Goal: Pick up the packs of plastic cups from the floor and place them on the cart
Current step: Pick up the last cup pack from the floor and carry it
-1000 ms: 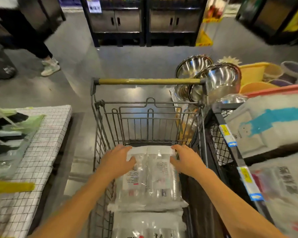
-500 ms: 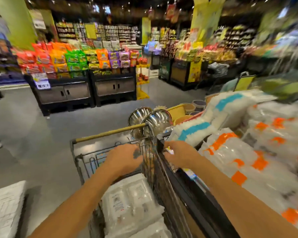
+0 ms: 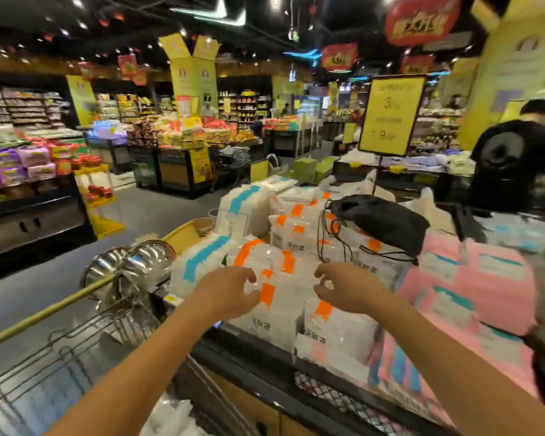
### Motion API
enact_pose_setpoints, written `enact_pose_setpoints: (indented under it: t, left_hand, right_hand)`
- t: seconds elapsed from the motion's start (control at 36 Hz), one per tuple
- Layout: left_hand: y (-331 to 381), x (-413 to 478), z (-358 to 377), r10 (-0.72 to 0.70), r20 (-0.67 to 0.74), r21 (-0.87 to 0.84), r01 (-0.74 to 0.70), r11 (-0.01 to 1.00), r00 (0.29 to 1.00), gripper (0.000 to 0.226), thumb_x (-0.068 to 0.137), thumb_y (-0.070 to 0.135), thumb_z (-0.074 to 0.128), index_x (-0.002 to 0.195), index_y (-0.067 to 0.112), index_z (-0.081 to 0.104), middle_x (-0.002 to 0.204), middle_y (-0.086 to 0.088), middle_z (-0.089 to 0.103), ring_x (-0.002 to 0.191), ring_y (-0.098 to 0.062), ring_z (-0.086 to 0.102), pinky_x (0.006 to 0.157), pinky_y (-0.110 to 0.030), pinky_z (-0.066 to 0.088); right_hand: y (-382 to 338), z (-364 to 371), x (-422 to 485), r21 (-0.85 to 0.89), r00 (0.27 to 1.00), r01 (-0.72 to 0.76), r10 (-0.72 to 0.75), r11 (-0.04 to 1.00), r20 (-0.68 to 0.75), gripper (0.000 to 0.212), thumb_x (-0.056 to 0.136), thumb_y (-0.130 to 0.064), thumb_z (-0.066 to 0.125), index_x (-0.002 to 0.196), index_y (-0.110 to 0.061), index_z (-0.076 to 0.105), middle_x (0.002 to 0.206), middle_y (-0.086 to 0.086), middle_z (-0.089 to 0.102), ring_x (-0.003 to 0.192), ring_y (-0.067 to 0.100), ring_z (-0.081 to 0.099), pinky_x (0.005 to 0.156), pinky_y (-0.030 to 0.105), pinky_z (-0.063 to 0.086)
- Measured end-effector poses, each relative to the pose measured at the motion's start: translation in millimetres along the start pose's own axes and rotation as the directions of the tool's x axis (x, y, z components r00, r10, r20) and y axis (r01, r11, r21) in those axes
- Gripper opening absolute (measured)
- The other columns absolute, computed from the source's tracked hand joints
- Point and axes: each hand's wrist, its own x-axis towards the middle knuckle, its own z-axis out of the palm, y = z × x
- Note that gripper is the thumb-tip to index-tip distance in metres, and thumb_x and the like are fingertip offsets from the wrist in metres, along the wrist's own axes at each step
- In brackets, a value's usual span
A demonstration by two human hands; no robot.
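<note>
Your left hand (image 3: 230, 294) and right hand (image 3: 346, 287) hover half-curled and empty, close together, just over an orange-striped pack (image 3: 280, 297) on the display counter (image 3: 265, 354). You seem to be mid-reach. Next, grip the pack's ends and swing it down-left into the cart (image 3: 85, 338), where pale packs (image 3: 170, 416) lie under your left forearm. Steel bowls (image 3: 145, 259) sit left of your hands, with store aisles beyond.

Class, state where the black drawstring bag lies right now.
In the head view, right of centre: the black drawstring bag lies atop the white packs with orange stripes, beyond the right hand.
</note>
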Motion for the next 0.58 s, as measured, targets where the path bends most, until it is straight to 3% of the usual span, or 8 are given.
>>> enact_pose_setpoints:
  t: [0.14, 0.28, 0.39, 0.5, 0.58]
  left_hand:
    - [109, 18, 23, 0.208, 0.039, 0.041, -0.209, 0.977, 0.977, 0.042, 0.092, 0.053, 0.053, 0.129, 0.034, 0.055, 0.134, 0.008, 0.057, 0.118, -0.016, 0.055, 0.099, -0.033, 0.045]
    - [230, 14, 61, 0.407, 0.098, 0.009, -0.410, 0.912, 0.908, 0.039, 0.091, 0.048, 0.055, 0.126, 0.029, 0.059, 0.128, 0.004, 0.061, 0.115, -0.020, 0.057, 0.094, -0.032, 0.046]
    - [327, -6, 93, 0.525, 0.125, 0.010, -0.530, 0.848, 0.842, 0.038, 0.092, 0.048, 0.054, 0.126, 0.032, 0.059, 0.129, 0.005, 0.062, 0.121, -0.021, 0.055, 0.098, -0.031, 0.041]
    - [416, -37, 123, 0.650, 0.136, -0.060, -0.649, 0.759, 0.748, 0.039, 0.089, 0.048, 0.056, 0.122, 0.030, 0.062, 0.125, 0.003, 0.064, 0.120, -0.021, 0.057, 0.097, -0.030, 0.042]
    - [479, -67, 137, 0.742, 0.183, -0.104, -0.738, 0.667, 0.645, 0.053, 0.081, 0.058, 0.045, 0.122, 0.029, 0.063, 0.123, 0.002, 0.065, 0.116, -0.021, 0.058, 0.094, -0.032, 0.047]
  right_hand:
    - [93, -25, -85, -0.037, 0.979, -0.190, 0.187, 0.981, -0.075, 0.039, 0.096, -0.043, 0.052, 0.131, -0.025, 0.056, 0.133, 0.000, 0.060, 0.119, 0.025, 0.056, 0.092, 0.035, 0.046]
    - [183, -43, -194, -0.023, 0.907, -0.407, 0.401, 0.913, -0.129, 0.041, 0.097, -0.044, 0.052, 0.134, -0.026, 0.054, 0.138, -0.001, 0.057, 0.125, 0.024, 0.053, 0.096, 0.035, 0.045]
    - [244, -57, -287, -0.041, 0.847, -0.522, 0.513, 0.852, -0.139, 0.033, 0.096, -0.042, 0.050, 0.123, -0.025, 0.059, 0.121, 0.001, 0.064, 0.112, 0.027, 0.061, 0.074, 0.031, 0.042]
    - [291, -65, -377, -0.021, 0.768, -0.629, 0.617, 0.777, -0.175, 0.034, 0.094, -0.045, 0.053, 0.122, -0.027, 0.059, 0.120, 0.004, 0.064, 0.113, 0.030, 0.060, 0.089, 0.041, 0.051]
    - [315, -71, -439, -0.024, 0.695, -0.709, 0.694, 0.705, -0.187, 0.043, 0.096, -0.047, 0.051, 0.134, -0.026, 0.054, 0.134, -0.002, 0.060, 0.121, 0.026, 0.057, 0.093, 0.037, 0.048]
